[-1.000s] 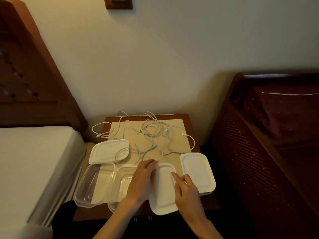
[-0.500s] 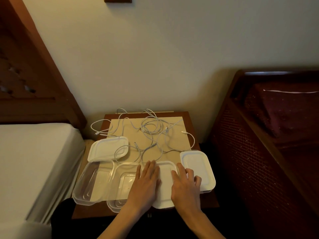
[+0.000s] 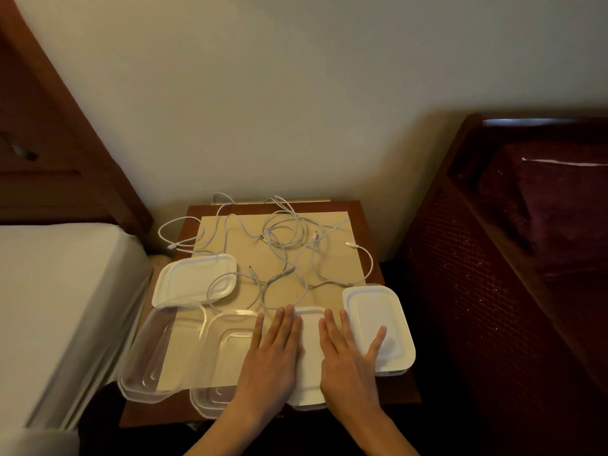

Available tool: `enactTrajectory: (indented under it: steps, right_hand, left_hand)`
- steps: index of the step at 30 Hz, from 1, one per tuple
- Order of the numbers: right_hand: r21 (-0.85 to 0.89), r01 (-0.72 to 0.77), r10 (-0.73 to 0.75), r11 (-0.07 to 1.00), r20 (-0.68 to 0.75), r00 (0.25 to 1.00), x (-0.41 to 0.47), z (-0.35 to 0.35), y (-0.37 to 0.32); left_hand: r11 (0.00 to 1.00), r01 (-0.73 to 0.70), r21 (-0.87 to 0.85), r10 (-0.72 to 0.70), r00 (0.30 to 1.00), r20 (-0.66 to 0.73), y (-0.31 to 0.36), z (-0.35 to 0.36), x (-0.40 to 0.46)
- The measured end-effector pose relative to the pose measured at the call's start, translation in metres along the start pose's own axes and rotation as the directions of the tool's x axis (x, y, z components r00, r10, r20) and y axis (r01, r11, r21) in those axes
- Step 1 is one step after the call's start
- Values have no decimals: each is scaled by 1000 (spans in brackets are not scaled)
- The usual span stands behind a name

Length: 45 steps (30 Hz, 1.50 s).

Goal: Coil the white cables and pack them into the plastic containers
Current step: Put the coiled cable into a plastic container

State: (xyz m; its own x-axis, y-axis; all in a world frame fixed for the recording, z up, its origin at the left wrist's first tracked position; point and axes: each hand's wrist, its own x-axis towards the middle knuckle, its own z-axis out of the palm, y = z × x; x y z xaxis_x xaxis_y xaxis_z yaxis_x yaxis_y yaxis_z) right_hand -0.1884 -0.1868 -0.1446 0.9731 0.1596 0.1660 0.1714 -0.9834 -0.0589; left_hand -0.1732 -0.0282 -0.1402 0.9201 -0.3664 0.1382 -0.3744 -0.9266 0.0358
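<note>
From the head view we look down on a small wooden bedside table (image 3: 368, 212) covered with a pale sheet of board (image 3: 273, 258). Our left hand (image 3: 271, 360) lies palm down with the forearm rising from the bottom edge, fingers straight, the outer ones slightly spread, the middle ones close together. It rests partly on a white lid (image 3: 311, 350) and partly over the rim of a clear container (image 3: 220, 360). Our right hand (image 3: 348, 363) lies flat beside it, also palm down, fingers fanned apart; its inner fingers press the same white lid, while the outer finger reaches onto a lidded container (image 3: 378, 327) at the table's right edge. Neither hand grips anything.

A second clear container (image 3: 158, 353) stands open at the near left corner, overhanging the table. Behind it lies another white lid (image 3: 194, 279), with a loop of cable draped over its right end. The white cables (image 3: 286, 245) sprawl uncoiled across the far half of the board, one strand hanging off the left edge. A white mattress (image 3: 59, 307) sits at left, a dark red bed frame (image 3: 493, 258) at right.
</note>
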Motion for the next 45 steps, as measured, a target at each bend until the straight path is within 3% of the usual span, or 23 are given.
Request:
enactTrajectory:
  steps: [7,12,17,23,37,42,45]
  right_hand:
    - [-24,23,-24,999,-23,999,1,-10,-3]
    - [110,-85,85,990,-3,996,18,-30,30]
    - [-26,-82,85,996,178,980,29,-25,71]
    - [-27,-75,78,997,187,979,15,-19,80]
    - [-29,-111,115,993,246,962,26,-18,82]
    - [111,-111,88,988,191,978,35,-26,78]
    - [366,-113,124,924,-5,992,50,-36,64]
  left_hand:
    - [1000,1,19,-1,1000,7,0,-4,-1]
    - [995,54,-80,-60,995,-78,15,-23,-2]
    - [987,74,-146,-60,993,100,46,-13,-2]
    - [978,83,-189,-49,983,179,59,-10,16]
    - [972,49,-228,-3,981,196,56,-14,43]
    - [919,68,-388,-51,997,56,48,-25,46]
    - [907,86,-413,-160,976,-149,25,-34,53]
